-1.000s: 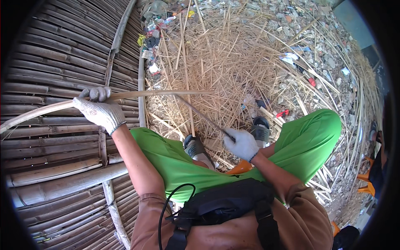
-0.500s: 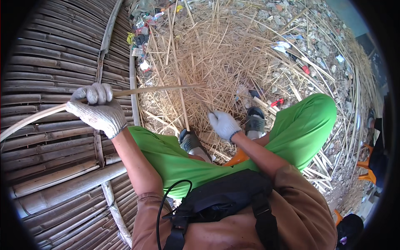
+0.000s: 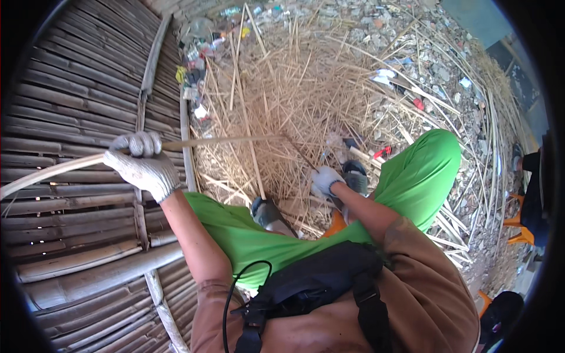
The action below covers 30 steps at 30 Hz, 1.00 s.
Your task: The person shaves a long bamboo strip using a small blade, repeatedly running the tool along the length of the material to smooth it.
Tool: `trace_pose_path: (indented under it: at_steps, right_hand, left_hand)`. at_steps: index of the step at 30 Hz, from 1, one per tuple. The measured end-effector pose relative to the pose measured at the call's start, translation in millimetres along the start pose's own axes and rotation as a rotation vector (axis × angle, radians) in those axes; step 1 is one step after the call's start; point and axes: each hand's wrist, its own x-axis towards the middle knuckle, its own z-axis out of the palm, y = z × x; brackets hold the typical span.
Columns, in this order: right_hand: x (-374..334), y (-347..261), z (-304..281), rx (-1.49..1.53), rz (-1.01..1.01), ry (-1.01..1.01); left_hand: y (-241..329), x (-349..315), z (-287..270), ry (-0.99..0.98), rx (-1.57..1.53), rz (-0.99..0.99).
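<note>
My left hand (image 3: 141, 162), in a whitish knit glove, is closed around a long pale bamboo strip (image 3: 223, 140). The strip bows out past the left edge of the picture, and its other end reaches in front of me over the straw pile. In the same kind of glove, my right hand (image 3: 327, 180) grips a narrow dark blade (image 3: 303, 154), whose handle the fingers hide. The blade slants up and left, its far end at or very near the strip's tip; whether they touch I cannot tell.
Bamboo slats (image 3: 76, 141) form a wall or panel at left. Shavings and split strips (image 3: 294, 88) cover the ground before my shoes, with rubble and litter (image 3: 406, 76) beyond. An orange stool (image 3: 336, 225) is under me. Another person (image 3: 532, 194) is at the far right, by orange stools.
My right hand has moved right and slightly nearer to me, drawing the blade along. My left hand and the strip have shifted slightly right and down in view, as the view itself moved.
</note>
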Motion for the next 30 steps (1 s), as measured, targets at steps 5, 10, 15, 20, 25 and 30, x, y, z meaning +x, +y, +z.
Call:
trace_pose_path:
  at_steps: [5, 10, 15, 20, 25, 30]
  right_hand:
    - [-15.7, -31.3, -0.3, 0.058, 0.069, -0.027]
    - [-19.6, -35.9, -6.6, -0.090, 0.061, -0.018]
    - [-15.1, -32.5, -2.9, -0.083, 0.058, -0.013]
    - [-15.2, -36.0, -7.4, -0.066, 0.078, -0.022]
    - [-9.1, -35.7, -3.7, -0.058, 0.065, -0.033]
    - [-10.4, -36.8, -6.4, -0.031, 0.091, -0.052]
  left_hand:
    - [18.1, -3.0, -2.4, 0.222, 0.080, 0.060]
    - [54.7, -1.4, -10.8, 0.260, 0.096, 0.093]
    - [98.4, -0.4, -25.2, 0.318, 0.149, 0.233]
    - [98.8, -3.3, -22.8, 0.275, 0.220, 0.200]
    - [44.7, -7.5, -8.8, 0.352, 0.369, 0.089]
    - [49.3, 7.4, -36.5, -0.026, 0.048, -0.041]
